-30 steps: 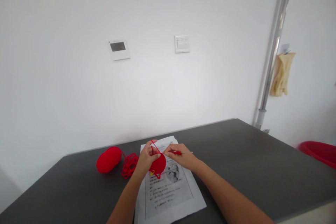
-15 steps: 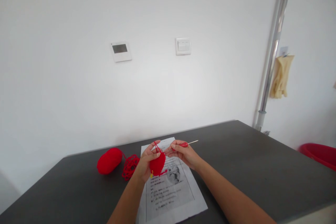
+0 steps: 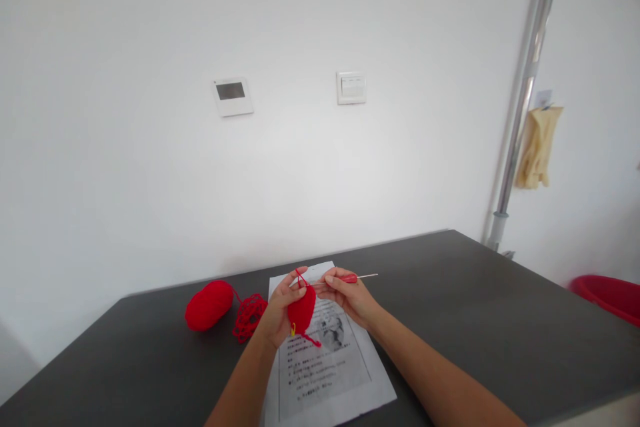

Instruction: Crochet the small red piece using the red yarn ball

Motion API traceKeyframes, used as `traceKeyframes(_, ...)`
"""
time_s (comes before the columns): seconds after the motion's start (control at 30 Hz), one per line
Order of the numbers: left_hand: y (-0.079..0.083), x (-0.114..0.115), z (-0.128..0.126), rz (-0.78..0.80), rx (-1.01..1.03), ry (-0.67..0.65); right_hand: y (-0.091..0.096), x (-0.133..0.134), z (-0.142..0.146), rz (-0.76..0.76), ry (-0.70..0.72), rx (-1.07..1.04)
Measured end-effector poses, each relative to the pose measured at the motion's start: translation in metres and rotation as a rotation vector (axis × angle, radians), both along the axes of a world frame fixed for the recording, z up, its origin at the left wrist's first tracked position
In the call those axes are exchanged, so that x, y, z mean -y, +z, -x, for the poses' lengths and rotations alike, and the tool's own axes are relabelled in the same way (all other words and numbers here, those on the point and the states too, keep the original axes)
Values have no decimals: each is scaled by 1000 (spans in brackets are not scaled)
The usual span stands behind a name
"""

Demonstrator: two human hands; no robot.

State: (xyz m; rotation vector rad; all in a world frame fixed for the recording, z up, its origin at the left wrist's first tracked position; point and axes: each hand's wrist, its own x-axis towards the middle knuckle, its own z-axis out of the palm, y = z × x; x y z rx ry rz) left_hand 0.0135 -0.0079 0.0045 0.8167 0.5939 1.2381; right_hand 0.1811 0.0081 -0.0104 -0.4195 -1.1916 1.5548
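Note:
My left hand (image 3: 283, 307) pinches a small red crochet piece (image 3: 302, 312), with red yarn looped up over a raised finger. A yellow stitch marker (image 3: 293, 329) hangs at the piece's lower left, and a short red yarn tail dangles below it. In my right hand (image 3: 347, 295) is a crochet hook (image 3: 349, 278) with a red grip. Its rear metal end points right, while the front end reaches the top edge of the crochet piece. Both hands are closed and close together above a printed sheet (image 3: 330, 387).
Left of my hands, a red yarn ball (image 3: 209, 305) and a loose tangle of red yarn (image 3: 249, 317) lie on the dark table (image 3: 480, 320). A red basin (image 3: 607, 297) stands beyond the table's right side. Yellow gloves (image 3: 540, 147) hang near a metal pole (image 3: 523, 97).
The crochet piece has turned slightly, and its yarn tail now hangs lower. The hook has tilted flatter, with its front end at the piece's edge.

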Motion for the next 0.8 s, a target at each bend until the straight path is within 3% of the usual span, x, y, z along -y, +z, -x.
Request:
traceKeyframes(0.33,-1,-2,1,-7,-98,36,-4,1,-1,-411,-303,256)
traceKeyframes(0.6,-1,0,3,-53,-154,29,-2,5,-6,-696,-274,454)
traceKeyframes(0.8,-2,0,5,-64,-212,-10,-4,4,-4,-702,-304,549)
